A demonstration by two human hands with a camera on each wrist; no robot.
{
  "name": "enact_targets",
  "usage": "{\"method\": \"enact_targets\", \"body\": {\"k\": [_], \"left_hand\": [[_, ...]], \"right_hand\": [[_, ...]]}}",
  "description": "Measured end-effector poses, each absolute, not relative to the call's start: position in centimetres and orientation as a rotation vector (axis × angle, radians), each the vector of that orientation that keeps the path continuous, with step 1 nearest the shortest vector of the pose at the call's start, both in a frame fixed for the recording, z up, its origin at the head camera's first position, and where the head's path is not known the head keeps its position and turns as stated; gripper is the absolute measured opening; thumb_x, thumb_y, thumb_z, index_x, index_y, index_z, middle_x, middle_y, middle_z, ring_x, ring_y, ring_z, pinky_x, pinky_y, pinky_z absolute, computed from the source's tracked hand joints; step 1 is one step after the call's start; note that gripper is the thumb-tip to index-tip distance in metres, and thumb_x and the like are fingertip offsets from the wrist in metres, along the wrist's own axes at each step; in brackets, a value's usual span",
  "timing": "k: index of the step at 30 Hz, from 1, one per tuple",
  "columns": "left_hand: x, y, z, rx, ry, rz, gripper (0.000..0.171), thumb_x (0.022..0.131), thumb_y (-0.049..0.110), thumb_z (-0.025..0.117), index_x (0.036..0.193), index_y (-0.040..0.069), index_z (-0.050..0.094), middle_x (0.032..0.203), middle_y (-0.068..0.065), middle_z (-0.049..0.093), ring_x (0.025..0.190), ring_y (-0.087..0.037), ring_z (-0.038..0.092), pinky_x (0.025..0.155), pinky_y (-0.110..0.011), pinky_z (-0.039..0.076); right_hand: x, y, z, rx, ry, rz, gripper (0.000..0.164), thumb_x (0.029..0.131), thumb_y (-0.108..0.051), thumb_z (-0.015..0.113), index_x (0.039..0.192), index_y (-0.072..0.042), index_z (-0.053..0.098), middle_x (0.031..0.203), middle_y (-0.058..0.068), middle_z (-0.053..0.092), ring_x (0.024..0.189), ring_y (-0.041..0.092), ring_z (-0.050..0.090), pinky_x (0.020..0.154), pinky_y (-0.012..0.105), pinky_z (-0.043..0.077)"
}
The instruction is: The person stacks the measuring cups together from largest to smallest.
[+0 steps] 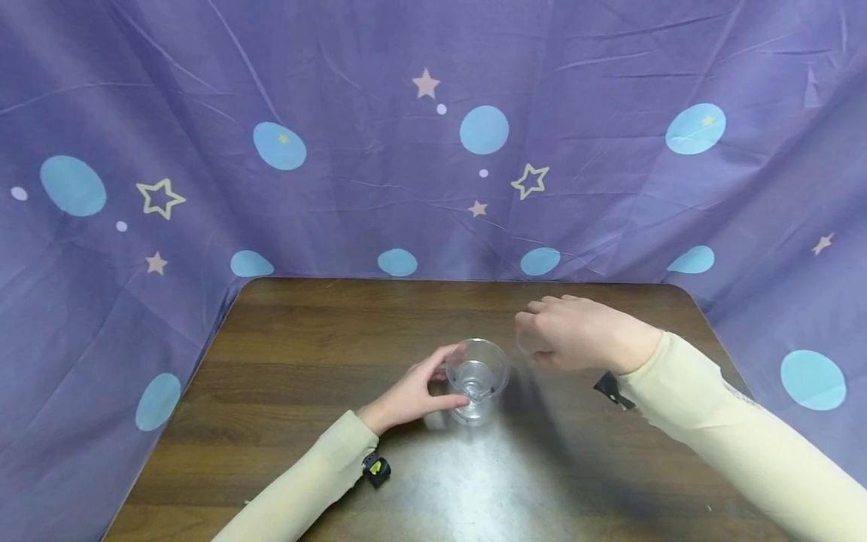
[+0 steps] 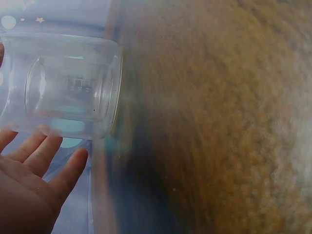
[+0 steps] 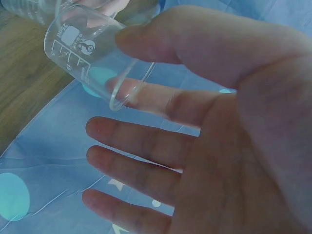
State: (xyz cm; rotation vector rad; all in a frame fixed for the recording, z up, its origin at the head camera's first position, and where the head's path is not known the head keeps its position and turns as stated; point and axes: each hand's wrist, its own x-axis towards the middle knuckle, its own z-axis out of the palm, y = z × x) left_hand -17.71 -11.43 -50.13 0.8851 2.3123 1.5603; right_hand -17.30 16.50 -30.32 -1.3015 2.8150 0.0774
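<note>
A large clear beaker stands upright on the table, mid-front in the head view. My left hand holds it from the left, thumb on the near side and fingers round the far side. Inside it sits a smaller clear beaker with printed marks. Right of it and raised above the table, my right hand pinches a small glass beaker between thumb and index finger at its rim. That beaker is tilted, with white graduation lines on its wall. The other three fingers stretch out straight.
The brown wooden table ends at a purple curtain with stars and blue spots, which hangs behind and along both sides. A black wrist device hangs under the left sleeve, and another black piece under the right.
</note>
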Motion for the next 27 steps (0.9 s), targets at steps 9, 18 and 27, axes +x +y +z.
{"method": "enact_targets", "body": {"k": [9, 18, 27], "left_hand": [[-17.7, -11.5, -50.1, 0.876, 2.298, 1.571, 0.083, 0.088, 0.02, 0.086, 0.158, 0.014, 0.04, 0.158, -0.009, 0.049, 0.14, -0.025, 0.051, 0.113, -0.044, 0.048], [-17.7, -11.6, -50.2, 0.892, 2.305, 1.567, 0.083, 0.089, 0.021, 0.085, 0.158, 0.016, 0.04, 0.158, -0.009, 0.049, 0.141, -0.025, 0.051, 0.112, -0.045, 0.049], [-17.7, -11.6, -50.1, 0.884, 2.312, 1.55, 0.082, 0.09, 0.022, 0.085, 0.158, 0.016, 0.04, 0.158, -0.008, 0.049, 0.142, -0.025, 0.05, 0.113, -0.043, 0.049]], "right_hand": [[-17.6, 14.6, -30.2, -1.33, 2.775, 0.113, 0.028, 0.081, -0.019, 0.085, 0.103, -0.013, 0.068, 0.091, 0.0, 0.063, 0.089, 0.028, 0.067, 0.082, 0.047, 0.06], [-17.9, 13.2, -31.5, -1.38, 2.738, 0.142, 0.031, 0.08, -0.017, 0.086, 0.104, -0.01, 0.069, 0.093, 0.003, 0.064, 0.089, 0.027, 0.065, 0.08, 0.045, 0.059], [-18.5, 12.4, -32.9, -1.435, 2.73, 0.206, 0.031, 0.08, -0.019, 0.089, 0.105, -0.012, 0.071, 0.099, 0.005, 0.066, 0.106, 0.03, 0.064, 0.088, 0.047, 0.056]]}}
